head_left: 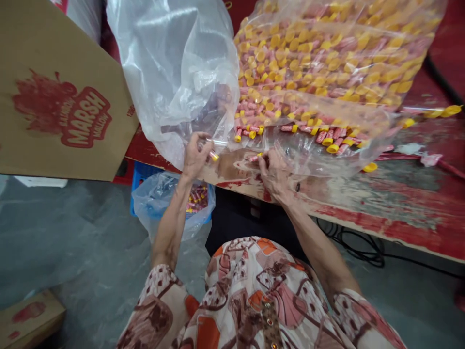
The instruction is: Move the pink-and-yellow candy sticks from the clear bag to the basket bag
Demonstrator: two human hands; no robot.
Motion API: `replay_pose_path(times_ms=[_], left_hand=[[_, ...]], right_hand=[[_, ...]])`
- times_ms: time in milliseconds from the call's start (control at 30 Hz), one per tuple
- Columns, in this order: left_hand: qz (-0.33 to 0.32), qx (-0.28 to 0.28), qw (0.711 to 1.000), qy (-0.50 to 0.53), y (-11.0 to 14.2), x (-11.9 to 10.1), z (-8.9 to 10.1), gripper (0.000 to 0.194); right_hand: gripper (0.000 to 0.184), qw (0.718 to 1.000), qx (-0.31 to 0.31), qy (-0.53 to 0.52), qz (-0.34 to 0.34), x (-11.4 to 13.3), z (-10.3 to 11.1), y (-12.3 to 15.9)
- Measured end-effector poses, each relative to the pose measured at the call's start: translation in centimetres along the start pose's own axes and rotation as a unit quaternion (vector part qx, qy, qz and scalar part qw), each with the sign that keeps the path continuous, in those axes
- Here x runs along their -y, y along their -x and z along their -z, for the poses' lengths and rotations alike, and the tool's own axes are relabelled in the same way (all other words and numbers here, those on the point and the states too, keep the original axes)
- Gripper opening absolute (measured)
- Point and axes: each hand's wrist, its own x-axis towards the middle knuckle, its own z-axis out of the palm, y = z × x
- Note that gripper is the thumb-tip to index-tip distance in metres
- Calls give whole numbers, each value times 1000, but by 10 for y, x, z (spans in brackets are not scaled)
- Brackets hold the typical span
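Note:
My left hand pinches a small pink tube with a yellow cap at the mouth of a clear plastic bag. My right hand holds a similar pink tube between its fingertips. Just beyond the hands, a large clear bag holds a heap of many pink tubes with yellow caps. Several loose tubes spill out along its near end. Plastic partly covers the table around both hands.
A cardboard box flap printed with red "Marsh Mallow" lettering rises at the left. Below the worn red table, a blue crate holds a plastic bag of tubes. Black cables lie on the grey floor.

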Motion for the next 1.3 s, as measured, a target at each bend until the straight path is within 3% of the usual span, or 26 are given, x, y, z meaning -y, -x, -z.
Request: replay_pose_path(times_ms=[100, 233, 333, 433, 500, 633, 700, 833, 933, 1067, 1167, 1300], left_hand=[[98, 57, 984, 134, 35, -19, -35, 51], [108, 86, 974, 182, 51, -34, -62, 57], [47, 75, 993, 82, 47, -39, -62, 45], [-64, 105, 989, -80, 41, -46, -64, 26], [-117, 150, 962, -193, 38, -54, -71, 19], [-137, 228, 893, -362, 31, -71, -83, 21], [-149, 241, 870, -403, 25, -78, -84, 20], [-166, 264, 842, -441, 14, -86, -76, 18], [-171, 251, 846, -438, 15, -91, -74, 17], [-116, 199, 861, -454, 25, -96, -82, 17], [-118, 209, 868, -434, 29, -95, -87, 16], [-131, 148, 912, -358, 34, -86, -97, 20]], right_hand=[[57, 991, -3, -109, -82, 8, -12, 1], [63, 960, 45, -232, -151, 20, -20, 4], [57, 978, 63, -170, -107, 18, -7, 6], [43, 998, 20, -47, -43, 5, 21, 5], [34, 999, -14, -2, -40, -8, 43, -3], [22, 994, -62, 72, -44, -31, 67, -37], [23, 989, -63, 129, -33, -36, 66, -57], [30, 976, 9, 217, -29, -40, 53, -87], [20, 979, 19, 201, -12, -52, 51, -93], [20, 988, 6, 149, 31, -66, 62, -83], [29, 992, -36, 113, 45, -57, 72, -66], [44, 994, -64, 64, 59, -30, 67, -34]])
